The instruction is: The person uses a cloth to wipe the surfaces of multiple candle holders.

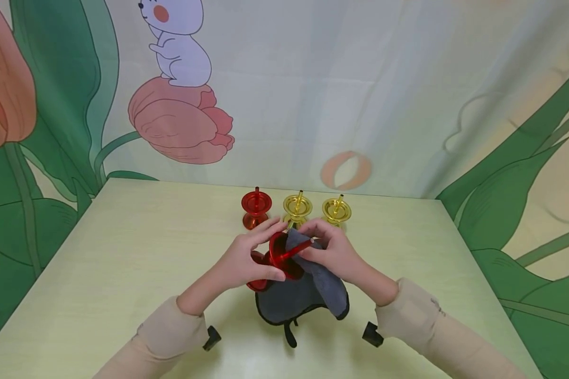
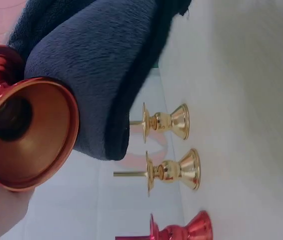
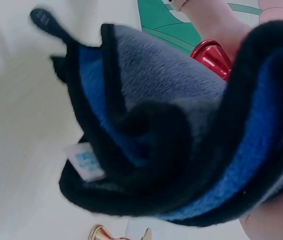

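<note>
My left hand [image 1: 246,259] grips a shiny red candle holder [image 1: 280,255], tilted so its spike points up to the right. Its hollow copper-coloured base [image 2: 51,135] faces the left wrist camera. With fingers and thumb, my right hand [image 1: 330,249] pinches a grey cloth [image 1: 289,300] against the holder's dish, beside the spike. The cloth hangs below both hands; in the right wrist view its blue inner side [image 3: 246,150], black edging and small white label [image 3: 85,161] show. Part of the holder's stem is hidden behind the left hand.
Behind the hands, another red candle holder [image 1: 256,208] and two gold ones, the middle [image 1: 297,205] and the right [image 1: 336,209], stand upright in a row on the pale table [image 1: 123,252]. A printed curtain [image 1: 284,95] hangs at the table's back edge.
</note>
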The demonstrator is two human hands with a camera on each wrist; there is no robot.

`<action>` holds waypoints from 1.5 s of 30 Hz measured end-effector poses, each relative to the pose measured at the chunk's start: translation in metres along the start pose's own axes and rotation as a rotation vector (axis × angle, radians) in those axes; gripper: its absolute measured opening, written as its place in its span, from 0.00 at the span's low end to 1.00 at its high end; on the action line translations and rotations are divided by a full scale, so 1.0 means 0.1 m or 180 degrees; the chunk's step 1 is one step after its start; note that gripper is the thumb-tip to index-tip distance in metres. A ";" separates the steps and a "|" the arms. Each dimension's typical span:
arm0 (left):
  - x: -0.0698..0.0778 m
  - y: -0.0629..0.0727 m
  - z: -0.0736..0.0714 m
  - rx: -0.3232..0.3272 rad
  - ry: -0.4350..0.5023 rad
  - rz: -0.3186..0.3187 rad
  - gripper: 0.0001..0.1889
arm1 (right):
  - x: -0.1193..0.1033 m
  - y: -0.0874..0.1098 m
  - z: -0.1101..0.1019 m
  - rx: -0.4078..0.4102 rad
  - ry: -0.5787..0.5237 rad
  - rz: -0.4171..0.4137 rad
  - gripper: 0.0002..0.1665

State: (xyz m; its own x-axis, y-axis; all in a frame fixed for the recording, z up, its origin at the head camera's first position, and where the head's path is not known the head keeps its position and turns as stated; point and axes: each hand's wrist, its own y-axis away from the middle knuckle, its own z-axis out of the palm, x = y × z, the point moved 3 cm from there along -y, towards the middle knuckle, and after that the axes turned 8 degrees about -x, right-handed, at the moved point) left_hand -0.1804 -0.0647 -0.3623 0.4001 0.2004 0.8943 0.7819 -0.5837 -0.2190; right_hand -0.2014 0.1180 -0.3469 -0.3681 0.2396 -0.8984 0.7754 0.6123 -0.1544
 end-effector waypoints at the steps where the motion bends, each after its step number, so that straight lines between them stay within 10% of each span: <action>1: 0.00 0.00 0.00 0.0078 0.0027 0.0008 0.43 | 0.00 0.00 0.00 0.0022 -0.0023 0.0021 0.16; 9: 0.01 0.03 0.04 0.0774 -0.0178 0.0446 0.34 | 0.02 -0.01 -0.02 0.0303 -0.0187 0.0179 0.16; 19: -0.02 0.01 -0.01 0.0059 0.0539 0.0061 0.33 | -0.06 0.01 -0.02 0.0017 -0.0075 -0.0083 0.16; 22: -0.03 0.00 -0.01 0.0168 0.0631 0.0014 0.35 | -0.05 0.00 -0.04 0.0021 -0.0064 -0.0022 0.16; 29: 0.02 0.03 0.08 0.1140 -0.0611 0.0596 0.24 | 0.01 -0.02 -0.05 0.0441 -0.0327 0.0382 0.16; 35: 0.07 0.02 0.18 0.1333 -0.1658 0.0952 0.42 | -0.02 -0.03 -0.03 0.0582 -0.0304 0.0394 0.15; 41: 0.13 0.01 0.13 0.1327 -0.1719 0.0851 0.44 | -0.06 -0.03 -0.02 0.0535 -0.0295 0.0279 0.14; 45: 0.08 -0.01 0.07 0.0798 -0.1179 0.0552 0.41 | -0.04 -0.03 -0.04 0.0367 -0.0189 0.0156 0.14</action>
State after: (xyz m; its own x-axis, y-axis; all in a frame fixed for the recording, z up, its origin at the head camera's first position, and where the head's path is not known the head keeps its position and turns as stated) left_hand -0.1746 -0.0569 -0.3577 0.6426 0.4105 0.6470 0.7616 -0.4346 -0.4807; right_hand -0.2038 0.1179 -0.3409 -0.2999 0.2201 -0.9282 0.8469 0.5094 -0.1528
